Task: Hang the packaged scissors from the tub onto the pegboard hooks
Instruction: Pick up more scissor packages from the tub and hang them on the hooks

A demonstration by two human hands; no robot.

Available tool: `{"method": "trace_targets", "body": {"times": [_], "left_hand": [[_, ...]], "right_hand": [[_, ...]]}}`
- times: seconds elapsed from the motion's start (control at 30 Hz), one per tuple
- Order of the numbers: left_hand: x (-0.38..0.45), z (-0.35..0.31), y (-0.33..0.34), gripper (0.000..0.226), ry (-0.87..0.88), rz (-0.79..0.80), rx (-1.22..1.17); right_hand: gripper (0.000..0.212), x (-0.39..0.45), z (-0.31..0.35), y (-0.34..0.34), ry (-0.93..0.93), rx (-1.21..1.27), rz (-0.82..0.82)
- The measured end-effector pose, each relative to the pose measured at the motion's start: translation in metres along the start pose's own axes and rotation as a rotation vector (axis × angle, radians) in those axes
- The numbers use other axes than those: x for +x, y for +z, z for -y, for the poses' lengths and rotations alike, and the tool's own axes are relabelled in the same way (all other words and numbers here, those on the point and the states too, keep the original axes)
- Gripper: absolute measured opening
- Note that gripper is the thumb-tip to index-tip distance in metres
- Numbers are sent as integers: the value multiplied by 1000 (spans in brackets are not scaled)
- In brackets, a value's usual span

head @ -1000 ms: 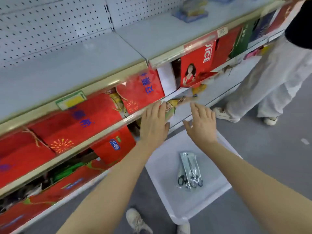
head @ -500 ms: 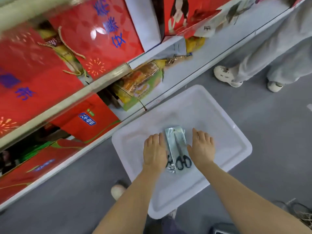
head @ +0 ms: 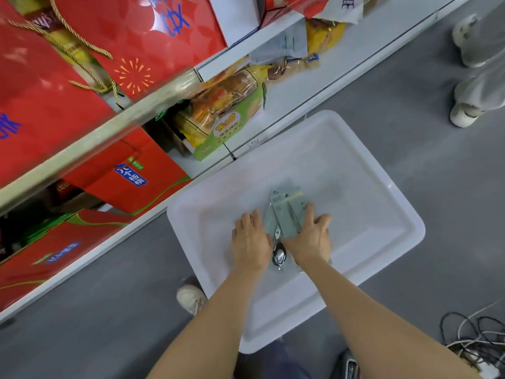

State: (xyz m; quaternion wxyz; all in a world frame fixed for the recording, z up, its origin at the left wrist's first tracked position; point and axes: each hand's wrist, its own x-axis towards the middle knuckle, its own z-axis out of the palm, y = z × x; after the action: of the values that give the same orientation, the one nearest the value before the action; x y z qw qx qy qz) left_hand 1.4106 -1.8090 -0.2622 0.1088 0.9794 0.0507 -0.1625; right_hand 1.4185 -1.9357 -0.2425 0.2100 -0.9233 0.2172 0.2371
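White tub point(head: 382, 187) holds packaged scissors point(head: 285, 214), pinched between left hand point(head: 250, 242) and right hand point(head: 311, 239).

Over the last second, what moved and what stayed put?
Both hands came down from the shelf edge into the white tub. The left hand and right hand now press on the packaged scissors from either side; no lift yet. Tub and scissors stayed where they were.

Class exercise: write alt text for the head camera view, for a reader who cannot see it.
Seen from above, a left hand and right hand press either side of packaged scissors lying in a white tub on a grey floor, beside shelves of red gift boxes.
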Motion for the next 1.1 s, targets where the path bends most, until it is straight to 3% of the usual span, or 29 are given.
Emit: {"method": "trace_targets", "body": {"times": [0.07, 0.23, 0.4, 0.53, 0.67, 0.8, 0.93, 1.1], "left_hand": [[1, -15, 2, 63, -104, 47, -97], [7, -52, 2, 89, -377, 162, -108], [11, -53, 7, 66, -395, 179, -221], [3, -43, -13, 29, -345, 138, -579], [-13, -24, -58, 18, -248, -102, -823], [-24, -1, -138, 40, -260, -398, -1018], [-39, 29, -226, 63, -155, -638, -1114], [-48, 75, -336, 68, -93, -939, -1102]], "right_hand": [[106, -2, -6, -13, 15, -4, -33], [100, -8, -21, -37, 84, -1, -123], [97, -14, -18, -45, 83, 52, -160], [94, -26, -5, -54, 66, 94, -182], [92, -43, 22, -70, -27, 191, -223], [95, -69, 73, -98, -170, 307, -277], [99, -102, 145, -127, -339, 439, -385], [105, -147, 245, -172, -589, 503, -472]]}}
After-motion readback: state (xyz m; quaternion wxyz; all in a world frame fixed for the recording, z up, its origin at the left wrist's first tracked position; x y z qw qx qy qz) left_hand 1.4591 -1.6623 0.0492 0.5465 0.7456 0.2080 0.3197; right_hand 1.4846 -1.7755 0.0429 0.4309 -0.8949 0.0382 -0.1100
